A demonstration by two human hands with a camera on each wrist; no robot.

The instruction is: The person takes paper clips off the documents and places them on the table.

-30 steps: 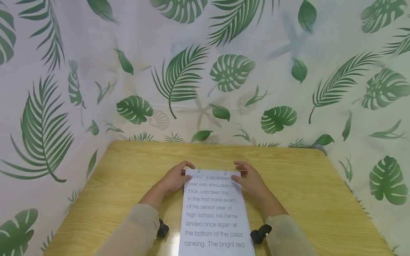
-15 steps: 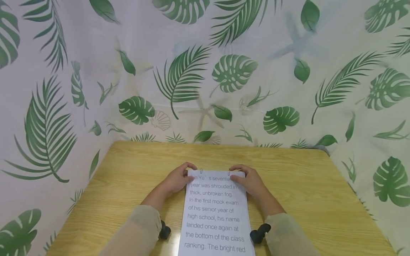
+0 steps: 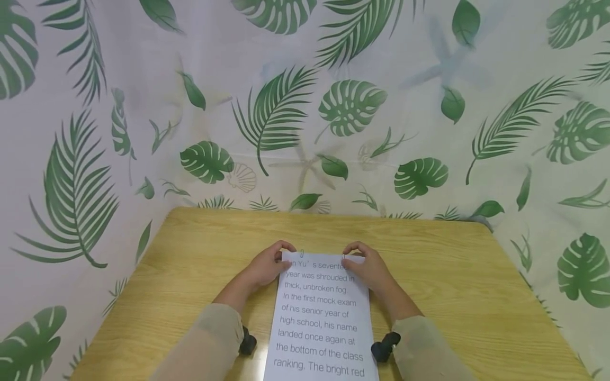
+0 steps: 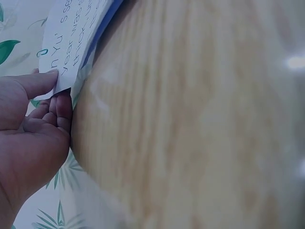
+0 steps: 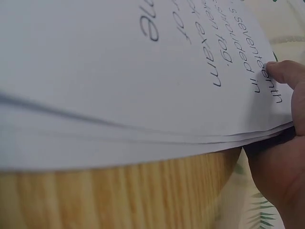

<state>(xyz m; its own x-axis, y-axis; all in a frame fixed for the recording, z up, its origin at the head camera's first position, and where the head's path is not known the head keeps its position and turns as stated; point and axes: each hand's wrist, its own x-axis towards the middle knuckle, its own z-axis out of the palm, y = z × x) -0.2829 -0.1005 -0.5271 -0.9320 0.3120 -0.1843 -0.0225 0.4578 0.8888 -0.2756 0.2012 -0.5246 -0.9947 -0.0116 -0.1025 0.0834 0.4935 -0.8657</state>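
A stack of printed paper sheets (image 3: pixel 319 317) lies lengthwise in front of me, with large black text on the top page. Near its top left corner sits a paper clip (image 3: pixel 302 254), greenish in the left wrist view. My left hand (image 3: pixel 267 266) grips that corner, thumb on the page and fingers behind it. At the top right my right hand (image 3: pixel 371 269) pinches the top edge by a second paper clip (image 3: pixel 344 257), mostly hidden by the thumb and fingertips. Several sheet edges (image 5: pixel 200 142) show, slightly apart, in the right wrist view.
The papers are over a light wooden table (image 3: pixel 209 233). A white cloth with green leaf prints (image 3: pixel 286 111) hangs behind and at both sides. Black wrist devices (image 3: pixel 385 346) sit at both sleeves.
My right fingers have moved in along the top edge and closed around the right clip. My left hand keeps its hold on the corner. The head view has shifted slightly.
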